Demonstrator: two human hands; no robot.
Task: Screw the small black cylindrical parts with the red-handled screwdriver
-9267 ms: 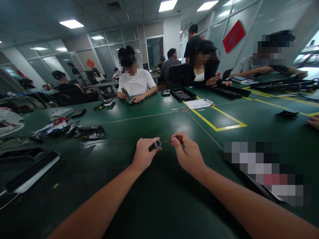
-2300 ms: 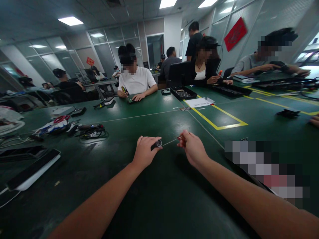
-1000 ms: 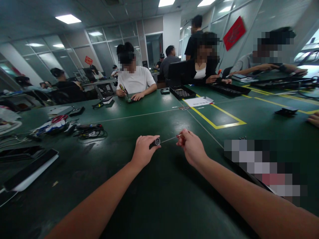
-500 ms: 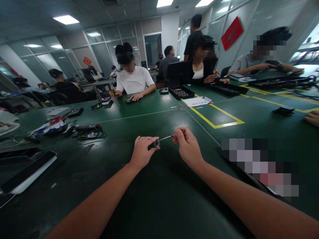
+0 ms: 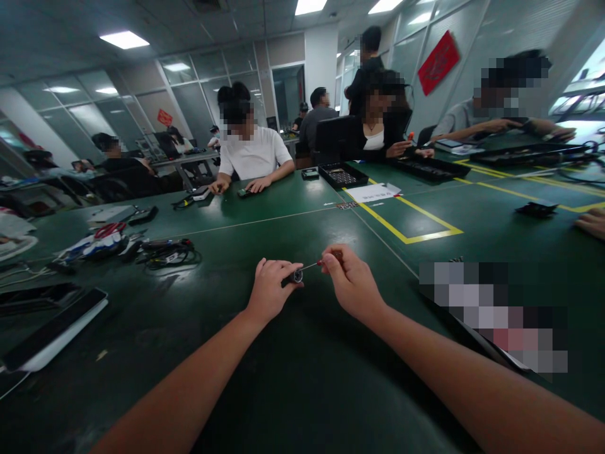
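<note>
The left hand (image 5: 268,291) is clamped on the black tube (image 5: 296,276) over the table (image 5: 283,391), probably to steady it, while the right hand (image 5: 352,280), closed round the screwdriver (image 5: 320,262), points the shaft at the tube's rim. Compared with half a second ago, the right hand is nearer the left, and a co-worker's hand (image 5: 218,185) opposite is lower.

Workshop-type rm in an open-plan office, by the look of it: big green table (image 5: 283,391) w/ yellow tape (image 5: 435,237), black tray (image 5: 352,183), pile of cables (image 5: 170,253), a screwdriver (image 5: 320,262), several ppl (image 5: 255,154) seated; also office chair (image 5: 333,140), glass partitions (image 5: 191,82), ceiling lights (image 5: 125,40) etc.
</note>
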